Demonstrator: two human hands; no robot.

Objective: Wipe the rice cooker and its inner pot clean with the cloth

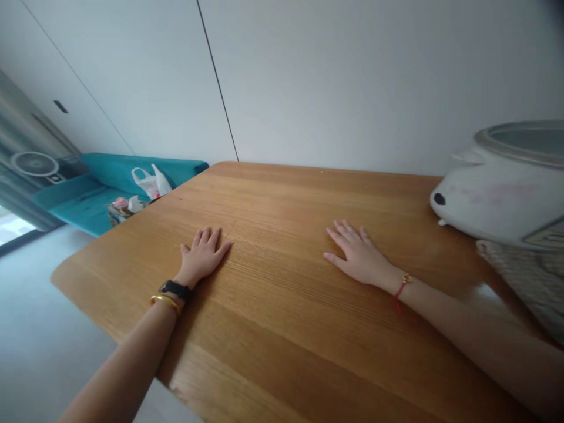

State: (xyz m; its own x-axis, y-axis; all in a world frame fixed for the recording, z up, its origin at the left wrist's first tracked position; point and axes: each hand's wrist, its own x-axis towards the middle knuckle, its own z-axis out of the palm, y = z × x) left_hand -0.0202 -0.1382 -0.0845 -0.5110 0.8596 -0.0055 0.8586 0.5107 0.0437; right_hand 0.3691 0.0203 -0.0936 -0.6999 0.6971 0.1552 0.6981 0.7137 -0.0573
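Palm down on the wooden table, my left hand lies flat with its fingers spread. A black watch band and a gold bangle circle that wrist. My right hand also rests flat on the tabletop, thumb and fingers apart, holding nothing. Around the right wrist runs a red cord bracelet with a gold-coloured charm. Bare wood separates the two hands.
At the right stands a white animal-shaped container with a dark nose, beside a woven cloth. Beyond the table's left edge is a teal sofa bearing a white plastic bag. A fan stands farther left. A pale wall backs the table.
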